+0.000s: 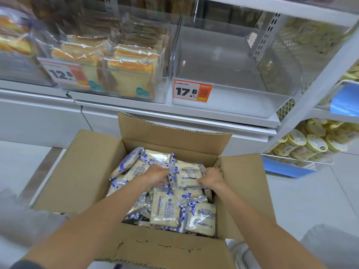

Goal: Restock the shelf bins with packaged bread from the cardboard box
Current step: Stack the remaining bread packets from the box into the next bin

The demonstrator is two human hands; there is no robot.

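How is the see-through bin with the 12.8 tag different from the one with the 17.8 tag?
The 12.8 bin holds bagged bread slices; the 17.8 bin holds nothing. The 12.8 bin is on the left; the 17.8 bin is on the right. Both are clear plastic and sit side by side on one white shelf.

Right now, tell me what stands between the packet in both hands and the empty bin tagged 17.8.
Nothing visible does. The left hand and right hand hold the bread packet atop the others. The box's rear flap stands upright, but ends below the empty bin, whose top is open.
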